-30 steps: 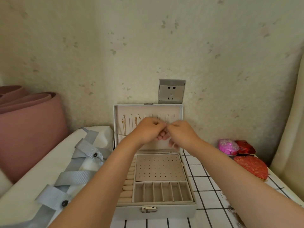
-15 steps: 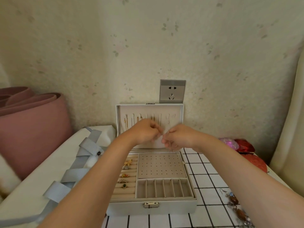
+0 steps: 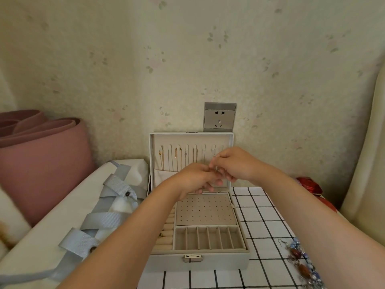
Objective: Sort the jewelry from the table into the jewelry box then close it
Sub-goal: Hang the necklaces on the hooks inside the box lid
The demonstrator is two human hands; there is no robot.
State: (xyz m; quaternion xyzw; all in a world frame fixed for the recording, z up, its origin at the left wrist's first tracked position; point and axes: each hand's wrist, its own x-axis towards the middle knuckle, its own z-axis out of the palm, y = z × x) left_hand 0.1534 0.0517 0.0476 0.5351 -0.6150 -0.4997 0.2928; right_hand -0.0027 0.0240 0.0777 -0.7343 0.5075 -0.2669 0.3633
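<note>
A grey jewelry box (image 3: 200,261) stands open on the table, its lid (image 3: 190,137) upright against the wall. Several gold chains (image 3: 176,156) hang from hooks inside the lid. My left hand (image 3: 193,180) and my right hand (image 3: 233,163) meet in front of the lid's right side, both pinching a thin silver necklace (image 3: 214,161) near a hook. The box tray shows a dotted earring panel (image 3: 204,209) and empty slots (image 3: 208,237). Beaded earrings (image 3: 300,261) lie on the table at the right.
A checked tablecloth (image 3: 260,207) covers the table. A white bag with grey straps (image 3: 100,217) lies left of the box, a pink rolled mat (image 3: 41,159) behind it. Red pouches (image 3: 310,185) sit at the right by the wall. A wall socket (image 3: 219,117) is above the lid.
Both hands have shifted to the right along the lid's hooks. The right hand has risen; the left hand has dropped slightly. The camera has tilted a little.
</note>
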